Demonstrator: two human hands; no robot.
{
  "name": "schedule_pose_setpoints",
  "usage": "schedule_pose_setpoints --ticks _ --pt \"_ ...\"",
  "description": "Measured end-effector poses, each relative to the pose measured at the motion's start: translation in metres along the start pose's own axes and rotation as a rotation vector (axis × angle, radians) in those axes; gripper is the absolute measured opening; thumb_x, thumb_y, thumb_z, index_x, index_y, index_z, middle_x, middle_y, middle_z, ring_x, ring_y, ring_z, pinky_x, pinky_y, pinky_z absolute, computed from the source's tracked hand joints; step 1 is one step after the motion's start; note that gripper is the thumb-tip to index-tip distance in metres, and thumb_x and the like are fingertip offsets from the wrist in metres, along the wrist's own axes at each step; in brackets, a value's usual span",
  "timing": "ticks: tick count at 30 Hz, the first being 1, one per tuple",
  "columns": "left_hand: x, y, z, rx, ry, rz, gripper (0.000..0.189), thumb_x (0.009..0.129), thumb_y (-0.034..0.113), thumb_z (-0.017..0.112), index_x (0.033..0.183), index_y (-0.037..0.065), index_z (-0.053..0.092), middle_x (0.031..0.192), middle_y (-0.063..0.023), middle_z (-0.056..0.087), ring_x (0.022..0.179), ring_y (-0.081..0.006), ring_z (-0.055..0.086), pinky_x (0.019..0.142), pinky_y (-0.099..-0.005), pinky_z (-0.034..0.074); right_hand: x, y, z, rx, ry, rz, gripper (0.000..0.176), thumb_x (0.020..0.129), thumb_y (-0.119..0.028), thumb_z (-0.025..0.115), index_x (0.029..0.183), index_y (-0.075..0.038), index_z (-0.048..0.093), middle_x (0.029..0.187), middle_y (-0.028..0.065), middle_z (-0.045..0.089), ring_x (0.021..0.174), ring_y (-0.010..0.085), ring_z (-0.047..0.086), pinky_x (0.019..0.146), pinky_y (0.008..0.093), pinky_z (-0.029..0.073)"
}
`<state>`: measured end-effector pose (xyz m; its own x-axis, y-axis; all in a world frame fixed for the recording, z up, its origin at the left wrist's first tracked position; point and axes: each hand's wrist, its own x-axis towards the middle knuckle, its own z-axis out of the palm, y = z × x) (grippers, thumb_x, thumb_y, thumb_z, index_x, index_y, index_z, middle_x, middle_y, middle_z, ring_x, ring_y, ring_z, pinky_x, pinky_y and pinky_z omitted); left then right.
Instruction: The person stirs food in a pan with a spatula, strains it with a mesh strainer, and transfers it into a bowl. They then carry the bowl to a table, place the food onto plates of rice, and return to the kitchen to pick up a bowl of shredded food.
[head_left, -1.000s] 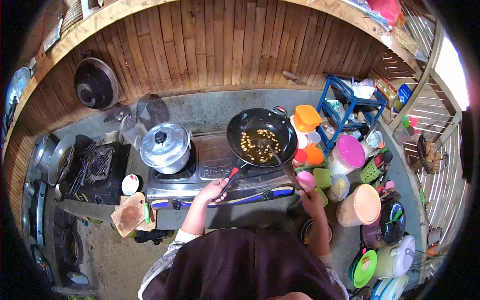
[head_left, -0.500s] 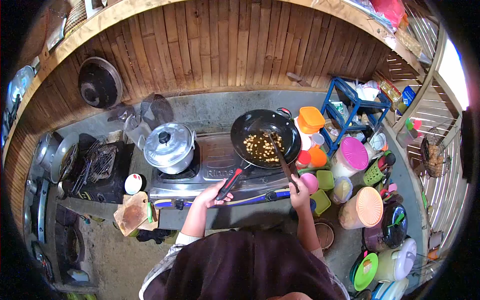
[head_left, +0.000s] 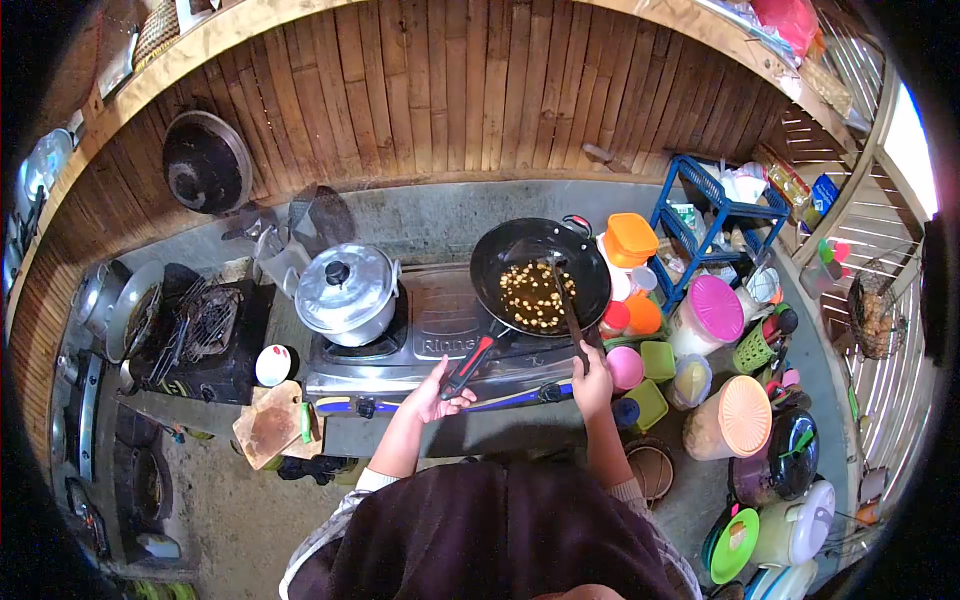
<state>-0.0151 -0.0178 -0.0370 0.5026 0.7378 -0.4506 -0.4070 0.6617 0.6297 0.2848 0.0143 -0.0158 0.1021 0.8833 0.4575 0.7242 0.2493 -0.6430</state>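
Observation:
A black frying pan [head_left: 500,255] with small pale pieces of food in oil sits on the right burner of a steel gas stove [head_left: 425,335]. My left hand [head_left: 437,393] grips the pan's red and black handle [head_left: 470,364] near its end. My right hand [head_left: 592,382] holds a long dark spatula [head_left: 565,300] whose blade rests in the pan among the food.
A lidded aluminium pot [head_left: 345,293] sits on the left burner. Coloured plastic containers [head_left: 712,310] and a blue rack [head_left: 715,215] crowd the counter at the right. A grill [head_left: 205,325] and a wooden board [head_left: 272,422] lie to the left. A wooden wall stands behind.
My right hand has moved up and left with the spatula, whose blade has swept across the food toward the pan's far side. The left hand stays on the handle.

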Motion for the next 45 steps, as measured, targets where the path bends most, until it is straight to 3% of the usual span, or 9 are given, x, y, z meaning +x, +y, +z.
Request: schedule_pose_setpoints --ticks 8,11,14,17,19,21,26,29,45 --pt "0.008 -0.015 -0.001 -0.210 -0.125 0.082 0.076 0.079 0.069 0.020 0.118 0.008 0.046 0.075 -0.0094 0.060 0.059 -0.0135 0.057 0.046 -0.0208 0.043 0.004 0.002 -0.004 0.096 -0.110 0.016 0.033 0.077 -0.010 0.057 0.108 -0.002 0.051 0.097 0.0155 0.058 0.085 0.0283 0.058 0.069 0.0345 0.048" --pt "0.014 -0.021 -0.002 -0.335 -0.126 0.096 0.076 0.079 0.067 0.025 0.117 0.005 0.047 0.073 -0.0101 0.059 0.060 -0.0169 0.054 0.048 -0.0240 0.042 0.003 0.025 0.005 0.345 -0.099 0.116 0.033 0.083 -0.021 0.052 0.110 -0.003 0.050 0.087 0.0123 0.059 0.068 0.0197 0.061 0.048 0.0278 0.047" --pt "0.021 -0.031 -0.005 -0.444 -0.155 0.103 0.073 0.080 0.065 0.029 0.115 0.005 0.048 0.074 -0.0100 0.060 0.059 -0.0170 0.055 0.047 -0.0239 0.043 0.002 0.041 -0.006 0.660 -0.114 0.560 0.043 0.087 -0.040 0.031 0.102 -0.006 0.054 0.067 0.0068 0.057 0.043 0.0139 0.053 0.035 0.0222 0.036" --pt "0.035 -0.045 -0.011 -0.370 -0.138 0.018 0.054 0.086 0.050 0.036 0.110 0.004 0.052 0.075 -0.0085 0.061 0.058 -0.0158 0.058 0.045 -0.0206 0.046 -0.014 0.087 -0.005 0.694 -0.159 0.673 0.037 0.085 -0.037 0.040 0.098 -0.005 0.054 0.067 0.0057 0.056 0.043 0.0151 0.053 0.036 0.0250 0.038" --pt "0.042 -0.053 -0.004 -0.303 -0.121 -0.036 0.044 0.089 0.040 0.035 0.107 0.004 0.053 0.079 -0.0095 0.062 0.062 -0.0144 0.060 0.046 -0.0194 0.047 -0.035 0.170 0.043 0.173 -0.462 0.083 0.040 0.080 -0.036 0.052 0.100 -0.001 0.054 0.069 0.0086 0.058 0.046 0.0154 0.056 0.039 0.0276 0.041" --pt "0.051 -0.059 0.007 -0.246 -0.076 -0.134 0.043 0.090 0.037 0.033 0.109 0.003 0.052 0.082 -0.0108 0.063 0.066 -0.0150 0.061 0.046 -0.0187 0.047 -0.039 0.082 0.030 0.259 -0.668 0.568 0.045 0.075 -0.032 0.060 0.100 0.004 0.052 0.075 0.0156 0.060 0.061 0.0234 0.062 0.050 0.0333 0.047" --pt "0.073 -0.078 0.027 -0.018 -0.184 -0.213 0.043 0.090 0.035 0.036 0.118 0.004 0.046 0.111 -0.0100 0.056 0.098 -0.0184 0.055 0.074 -0.0264 0.046 -0.058 0.056 0.060 -0.174 -0.494 0.363 0.045 0.075 -0.033 0.060 0.094 0.007 0.051 0.081 0.0246 0.059 0.078 0.0361 0.060 0.066 0.0415 0.048" --pt "0.086 -0.091 0.035 0.066 -0.191 -0.248 0.042 0.089 0.031 0.039 0.124 0.009 0.040 0.123 -0.0007 0.048 0.112 -0.0188 0.044 0.095 -0.0351 0.028 -0.062 0.058 0.068 -0.173 -0.438 0.377 0.048 0.076 -0.036 0.059 0.092 0.008 0.049 0.082 0.0279 0.058 0.080 0.0408 0.057 0.070 0.0445 0.047" --pt "0.111 -0.122 0.047 0.127 -0.268 -0.140 0.048 0.082 0.027 0.047 0.127 0.017 0.035 0.124 -0.0001 0.041 0.113 -0.0177 0.038 0.087 -0.0373 0.032 -0.066 0.053 0.077 -0.133 -0.440 0.597 0.056 0.087 -0.045 0.034 0.091 0.007 0.053 0.084 0.0310 0.056 0.083 0.0451 0.054 0.074 0.0486 0.044"
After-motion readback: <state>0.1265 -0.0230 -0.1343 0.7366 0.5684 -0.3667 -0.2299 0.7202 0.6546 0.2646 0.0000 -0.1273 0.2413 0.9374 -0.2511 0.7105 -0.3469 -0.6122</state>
